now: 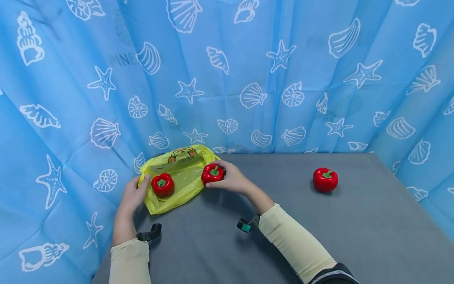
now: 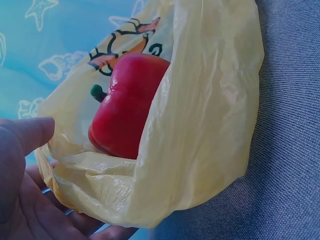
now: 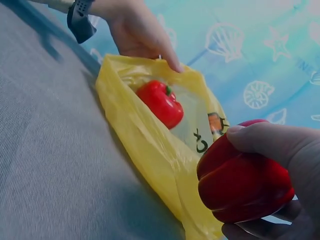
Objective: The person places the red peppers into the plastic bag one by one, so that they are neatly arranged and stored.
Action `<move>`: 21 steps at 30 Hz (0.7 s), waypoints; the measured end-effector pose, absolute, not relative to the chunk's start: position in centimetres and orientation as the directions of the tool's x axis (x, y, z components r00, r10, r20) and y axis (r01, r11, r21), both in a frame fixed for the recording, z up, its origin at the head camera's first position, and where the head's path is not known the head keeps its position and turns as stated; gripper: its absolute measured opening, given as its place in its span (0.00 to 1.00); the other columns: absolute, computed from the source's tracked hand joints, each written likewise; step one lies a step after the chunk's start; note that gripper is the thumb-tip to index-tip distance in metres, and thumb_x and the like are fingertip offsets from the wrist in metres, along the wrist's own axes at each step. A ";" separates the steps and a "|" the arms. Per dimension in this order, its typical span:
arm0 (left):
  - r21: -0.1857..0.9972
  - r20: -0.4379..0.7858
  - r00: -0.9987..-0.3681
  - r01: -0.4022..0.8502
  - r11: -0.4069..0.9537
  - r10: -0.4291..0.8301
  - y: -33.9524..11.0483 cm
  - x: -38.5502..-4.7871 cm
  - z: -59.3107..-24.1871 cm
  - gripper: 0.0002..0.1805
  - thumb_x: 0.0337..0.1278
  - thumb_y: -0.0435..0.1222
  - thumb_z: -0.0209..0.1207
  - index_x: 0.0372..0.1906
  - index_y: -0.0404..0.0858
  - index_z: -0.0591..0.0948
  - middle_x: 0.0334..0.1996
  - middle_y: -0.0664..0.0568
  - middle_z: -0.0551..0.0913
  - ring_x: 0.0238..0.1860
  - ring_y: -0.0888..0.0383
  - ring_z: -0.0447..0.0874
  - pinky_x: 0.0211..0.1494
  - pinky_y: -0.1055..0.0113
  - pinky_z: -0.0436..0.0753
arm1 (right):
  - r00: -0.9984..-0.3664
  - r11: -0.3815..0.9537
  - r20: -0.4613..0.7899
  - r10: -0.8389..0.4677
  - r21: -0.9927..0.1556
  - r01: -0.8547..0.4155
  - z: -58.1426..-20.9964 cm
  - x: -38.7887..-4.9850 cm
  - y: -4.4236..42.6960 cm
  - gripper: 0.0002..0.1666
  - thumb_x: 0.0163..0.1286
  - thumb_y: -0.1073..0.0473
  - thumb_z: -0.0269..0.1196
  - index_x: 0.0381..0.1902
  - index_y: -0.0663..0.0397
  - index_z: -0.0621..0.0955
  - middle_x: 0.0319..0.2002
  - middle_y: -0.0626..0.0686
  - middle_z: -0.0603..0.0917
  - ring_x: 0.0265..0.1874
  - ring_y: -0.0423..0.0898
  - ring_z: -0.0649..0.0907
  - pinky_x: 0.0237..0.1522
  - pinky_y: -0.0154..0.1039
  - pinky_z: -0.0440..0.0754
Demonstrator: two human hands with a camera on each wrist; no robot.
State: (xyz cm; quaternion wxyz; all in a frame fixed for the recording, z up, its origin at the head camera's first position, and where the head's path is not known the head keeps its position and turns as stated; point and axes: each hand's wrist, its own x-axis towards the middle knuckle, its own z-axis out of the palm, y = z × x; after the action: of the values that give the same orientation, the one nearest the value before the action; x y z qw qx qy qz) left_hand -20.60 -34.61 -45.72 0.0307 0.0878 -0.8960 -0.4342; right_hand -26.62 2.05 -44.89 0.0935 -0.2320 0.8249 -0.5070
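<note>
Blue curtain (image 1: 241, 79) behind yellow bag (image 1: 179, 202), grey tabletop (image 1: 283, 181), lone pepper (image 1: 324, 182) at right

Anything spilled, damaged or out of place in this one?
Nothing stands out. One red pepper sits in the yellow bag, the right hand holds a second pepper, a third pepper rests on the gray surface; no spill or damage shows.

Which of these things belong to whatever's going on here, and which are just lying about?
Part of the job:
Yellow bag, its edge held in the left grip
Bagged red pepper
Second red pepper, held in the right grip

Just there:
Lone red pepper at right, untouched, though perhaps part of it too
Blue curtain behind
</note>
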 end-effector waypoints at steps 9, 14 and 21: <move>0.792 -0.032 -0.983 -0.136 0.595 -0.181 -34.7 -20.5 -46.1 0.41 0.82 0.63 0.42 0.72 0.31 0.73 0.56 0.35 0.79 0.43 0.56 0.79 0.45 0.66 0.78 | -0.866 0.368 0.079 -0.494 -0.883 -0.290 -45.0 -27.5 -0.9 0.46 0.61 0.46 0.80 0.74 0.47 0.74 0.64 0.51 0.80 0.61 0.49 0.81 0.51 0.44 0.88; 0.787 -0.029 -0.984 -0.132 0.603 -0.178 -34.7 -20.7 -45.8 0.41 0.82 0.63 0.42 0.73 0.31 0.72 0.58 0.34 0.79 0.45 0.54 0.79 0.46 0.65 0.78 | -0.867 0.328 0.128 -0.481 -0.891 -0.313 -43.9 -27.5 -2.3 0.45 0.61 0.47 0.80 0.72 0.47 0.75 0.61 0.51 0.82 0.58 0.49 0.83 0.48 0.44 0.89; 0.789 -0.046 -0.982 -0.148 0.596 -0.183 -34.6 -20.8 -45.4 0.42 0.81 0.63 0.41 0.75 0.31 0.71 0.61 0.33 0.78 0.50 0.49 0.79 0.49 0.64 0.78 | -0.840 0.307 0.152 -0.521 -0.885 -0.351 -42.8 -27.7 -4.2 0.47 0.61 0.48 0.80 0.74 0.47 0.73 0.64 0.52 0.81 0.60 0.50 0.83 0.50 0.43 0.88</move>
State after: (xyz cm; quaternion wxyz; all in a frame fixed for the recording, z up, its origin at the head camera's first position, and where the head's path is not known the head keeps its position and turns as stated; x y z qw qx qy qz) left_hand -20.75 -34.60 -45.38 0.0200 0.0926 -0.8932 -0.4396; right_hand -27.74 -4.16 -42.81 0.0817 -0.2710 0.8043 -0.5225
